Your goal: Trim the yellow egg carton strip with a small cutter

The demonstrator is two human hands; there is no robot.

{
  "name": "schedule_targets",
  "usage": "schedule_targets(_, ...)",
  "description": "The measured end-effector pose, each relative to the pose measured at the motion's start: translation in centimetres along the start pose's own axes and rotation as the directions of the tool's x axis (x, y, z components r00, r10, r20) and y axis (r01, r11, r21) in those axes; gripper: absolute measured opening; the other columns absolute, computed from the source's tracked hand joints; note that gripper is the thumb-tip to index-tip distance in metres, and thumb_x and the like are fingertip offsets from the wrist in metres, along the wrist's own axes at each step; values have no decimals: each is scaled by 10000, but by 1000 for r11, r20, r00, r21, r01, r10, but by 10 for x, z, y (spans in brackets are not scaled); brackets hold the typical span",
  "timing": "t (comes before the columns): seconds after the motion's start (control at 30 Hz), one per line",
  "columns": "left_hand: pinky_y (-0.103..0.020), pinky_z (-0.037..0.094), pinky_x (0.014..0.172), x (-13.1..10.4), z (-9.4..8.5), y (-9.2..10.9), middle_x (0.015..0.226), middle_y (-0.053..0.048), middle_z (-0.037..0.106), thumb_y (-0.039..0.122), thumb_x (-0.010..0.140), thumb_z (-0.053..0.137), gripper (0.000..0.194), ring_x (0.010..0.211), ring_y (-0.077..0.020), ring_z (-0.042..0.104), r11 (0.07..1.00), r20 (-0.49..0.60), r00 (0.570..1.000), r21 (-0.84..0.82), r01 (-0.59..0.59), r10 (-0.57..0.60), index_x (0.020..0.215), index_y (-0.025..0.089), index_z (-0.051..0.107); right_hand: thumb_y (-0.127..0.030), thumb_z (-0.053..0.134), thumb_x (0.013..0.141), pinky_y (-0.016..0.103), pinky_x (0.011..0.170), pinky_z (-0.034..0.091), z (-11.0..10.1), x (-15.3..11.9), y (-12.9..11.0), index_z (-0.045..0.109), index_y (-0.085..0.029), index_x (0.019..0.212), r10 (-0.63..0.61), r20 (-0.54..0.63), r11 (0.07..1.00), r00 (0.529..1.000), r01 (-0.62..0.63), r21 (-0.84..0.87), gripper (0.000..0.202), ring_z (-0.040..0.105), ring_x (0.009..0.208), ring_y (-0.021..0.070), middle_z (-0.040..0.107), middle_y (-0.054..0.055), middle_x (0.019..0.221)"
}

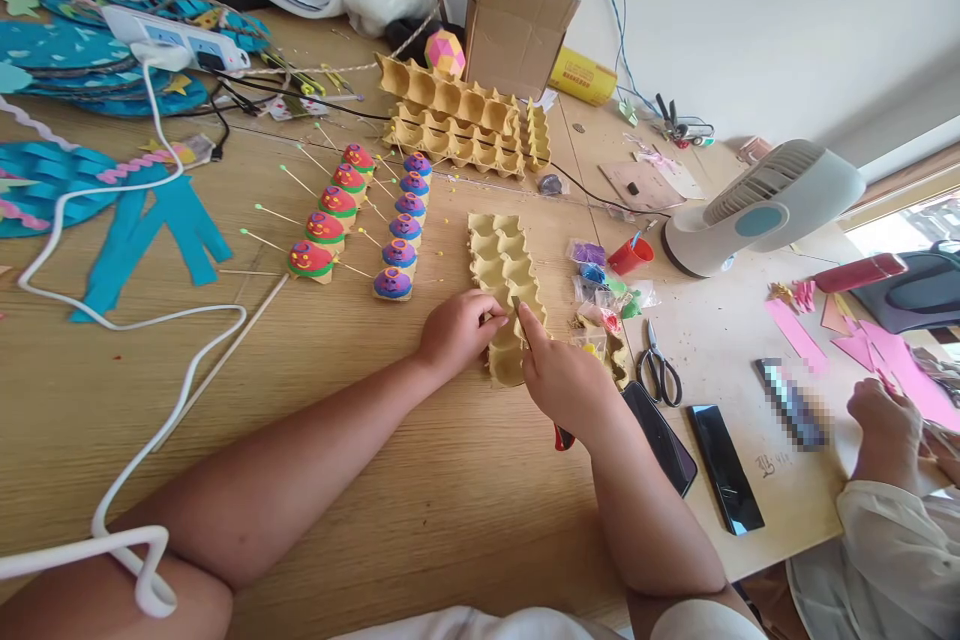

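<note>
A yellowish egg carton strip (504, 265) with two rows of cups lies on the wooden table in front of me. My left hand (459, 328) has its fingers pinched on the carton's left edge. In my right hand (562, 375) is a knife or cutter; its red and black handle end (564, 437) shows below the palm. The dark blade tip touches the carton between the cups, close to my left fingertips. To the left stand two painted egg-cup caterpillars, one red and green (324, 228), one purple and blue (400, 253), with thin stick feelers.
More egg cartons (457, 140) lie at the back. Scissors (660, 365), phones (724, 468), a red cup (630, 255) and a white fan (757, 205) stand or lie right. A white cable (196, 360) crosses the left side. Another person's hands (892, 420) hold pink paper.
</note>
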State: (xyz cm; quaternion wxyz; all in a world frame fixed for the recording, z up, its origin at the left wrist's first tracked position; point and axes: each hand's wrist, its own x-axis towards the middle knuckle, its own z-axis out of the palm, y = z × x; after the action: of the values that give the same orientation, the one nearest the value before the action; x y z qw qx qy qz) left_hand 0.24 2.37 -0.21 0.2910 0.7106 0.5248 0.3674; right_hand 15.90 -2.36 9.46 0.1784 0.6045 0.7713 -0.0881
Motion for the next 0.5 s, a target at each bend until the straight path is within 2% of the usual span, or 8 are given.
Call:
schedule_targets(0.1, -275, 446, 690, -1, 0, 1, 895, -5, 697, 280, 870, 643, 92, 813, -164, 627, 1000, -12, 1000, -7, -6, 5, 826, 215, 690, -319, 313, 1001, 268, 567, 343, -7, -4, 4, 126, -218, 1594, 7, -1, 1000, 1000, -7, 18, 629, 701, 789, 203, 757, 44, 903)
schedule_targets(0.27, -285, 469, 727, 0, 0, 2, 916, -5, 712, 268, 862, 641, 86, 841, -173, 645, 1000, -28, 1000, -15, 11, -11, 815, 221, 694, -309, 349, 982, 264, 541, 306, -20, -18, 6, 295, -205, 1511, 46, -92, 994, 995, -37, 98, 542, 693, 777, 198, 757, 43, 918)
schedule_targets(0.37, -288, 474, 733, 0, 0, 2, 907, -9, 710, 270, 860, 639, 91, 823, -172, 643, 1000, -16, 1000, -19, 23, -23, 809, 218, 694, -296, 335, 992, 267, 576, 333, -20, -25, 7, 366, -232, 1476, 23, -119, 998, 993, -16, 60, 489, 694, 822, 192, 753, 40, 993)
schedule_targets(0.5, -287, 473, 733, -1, -1, 2, 909, -9, 707, 272, 863, 638, 94, 815, -169, 635, 999, -15, 1000, -23, 24, -25, 815, 216, 695, -282, 332, 1001, 277, 609, 344, -16, -28, 5, 388, -197, 1461, 53, -124, 998, 991, -57, -29, 471, 698, 859, 193, 753, 56, 1012)
